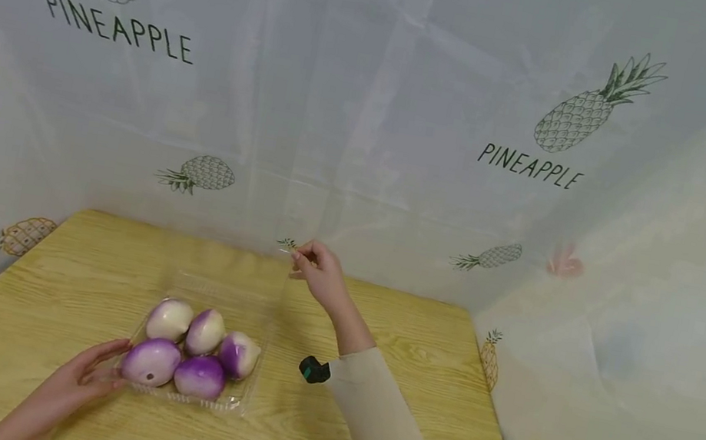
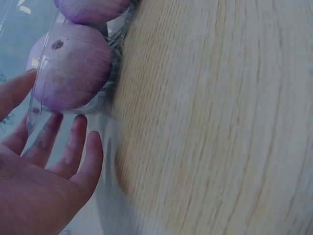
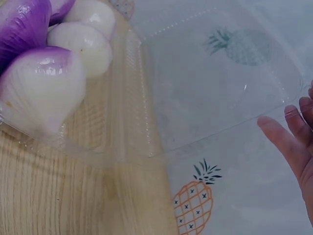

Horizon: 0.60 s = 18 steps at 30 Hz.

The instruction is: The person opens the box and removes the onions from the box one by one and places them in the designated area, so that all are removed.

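Note:
A clear plastic clamshell box [image 1: 234, 404] stands on the table, holding several glossy purple-and-white bulbs [image 1: 200, 377]; whether they are turnips or onions I cannot tell. Its transparent lid [image 3: 205, 107] is hinged up and back, leaning away from the filled half. My right hand [image 1: 319, 273] pinches the lid's edge near its right corner between thumb and fingers. At the box's front left corner is my left hand [image 1: 77, 378], fingers spread and loosely bent. In the left wrist view its thumb touches the rim, with the other fingers along the outer side.
The wooden table [image 1: 405, 408] reaches back to a hanging pale sheet [image 1: 353, 134] printed with pineapples. That sheet also covers both sides. A small black device [image 1: 314, 370] sits at the right wrist, beside the pale sleeve [image 1: 381, 427].

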Available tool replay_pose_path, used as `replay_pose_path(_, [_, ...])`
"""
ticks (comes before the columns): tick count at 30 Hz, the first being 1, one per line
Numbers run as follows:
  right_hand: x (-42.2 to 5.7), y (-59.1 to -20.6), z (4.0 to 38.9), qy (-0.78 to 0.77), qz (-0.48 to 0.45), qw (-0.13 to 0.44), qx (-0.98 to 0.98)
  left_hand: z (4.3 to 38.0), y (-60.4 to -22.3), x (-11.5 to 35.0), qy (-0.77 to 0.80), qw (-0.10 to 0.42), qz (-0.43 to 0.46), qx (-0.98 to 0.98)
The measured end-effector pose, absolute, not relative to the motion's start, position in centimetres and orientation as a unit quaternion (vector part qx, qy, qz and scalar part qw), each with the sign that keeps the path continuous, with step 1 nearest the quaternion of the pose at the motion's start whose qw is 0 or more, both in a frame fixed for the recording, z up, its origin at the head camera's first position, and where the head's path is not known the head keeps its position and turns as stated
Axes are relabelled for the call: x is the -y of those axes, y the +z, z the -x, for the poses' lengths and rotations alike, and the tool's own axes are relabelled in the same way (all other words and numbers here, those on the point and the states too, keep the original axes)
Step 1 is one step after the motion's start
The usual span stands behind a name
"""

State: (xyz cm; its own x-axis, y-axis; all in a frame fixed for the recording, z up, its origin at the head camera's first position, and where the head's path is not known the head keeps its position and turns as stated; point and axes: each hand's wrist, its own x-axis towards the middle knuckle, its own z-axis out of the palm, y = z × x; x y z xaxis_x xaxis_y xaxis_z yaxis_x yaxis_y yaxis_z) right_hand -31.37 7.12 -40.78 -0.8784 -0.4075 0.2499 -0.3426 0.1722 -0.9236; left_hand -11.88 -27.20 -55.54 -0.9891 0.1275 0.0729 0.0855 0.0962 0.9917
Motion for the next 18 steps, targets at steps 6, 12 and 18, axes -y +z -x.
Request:
replay_pose_path(6, [-6.6,-40.9,32.6,-0.609,0.228,0.024,-0.759,12.0,-54.8,27.3,0.612,0.043,-0.002,-0.789])
replay_pose_path(12, [-6.3,-41.6,33.4,-0.624,0.212,0.018,-0.752,12.0,-54.8,27.6,0.593,0.071,0.020,-0.801])
replay_pose_path(18, [-6.2,-42.8,34.0,-0.611,0.199,0.010,-0.766,12.0,-55.0,28.3,0.648,0.078,-0.056,-0.756])
